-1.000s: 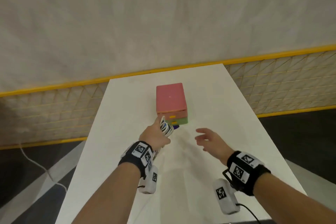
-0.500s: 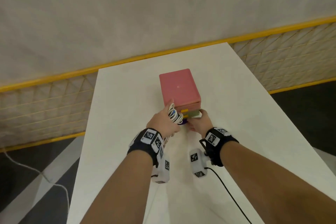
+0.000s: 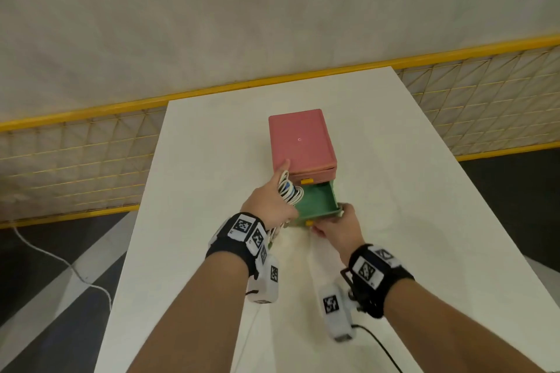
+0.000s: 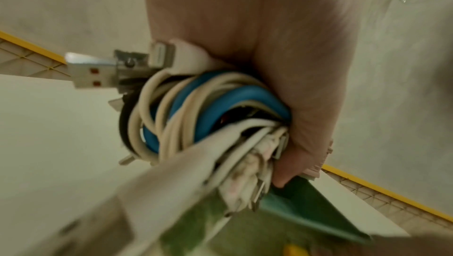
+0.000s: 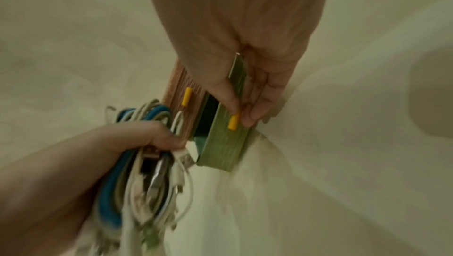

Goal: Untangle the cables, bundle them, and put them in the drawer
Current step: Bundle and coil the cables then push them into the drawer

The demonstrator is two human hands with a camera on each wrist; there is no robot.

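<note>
A small drawer box with a pink top (image 3: 300, 139) stands on the white table (image 3: 409, 221). Its green drawer (image 3: 316, 201) is pulled out toward me and looks empty. My right hand (image 3: 333, 225) pinches the drawer's front by its yellow handle (image 5: 233, 122). My left hand (image 3: 269, 206) grips a coiled bundle of white, blue and black cables (image 4: 196, 116) just left of the open drawer, with its index finger stretched out to touch the pink top. USB plugs (image 4: 90, 73) stick out of the bundle. The pink upper drawer (image 5: 182, 103) is closed.
A yellow-framed mesh fence (image 3: 75, 160) runs behind the table under a pale wall. Dark floor lies on both sides, with a white cord (image 3: 60, 257) on the left. A black lead (image 3: 381, 348) trails from the right wrist camera.
My right hand reached the box, took the green drawer's handle and pulled the drawer out. My left hand with the cable bundle moved up against the box's left front.
</note>
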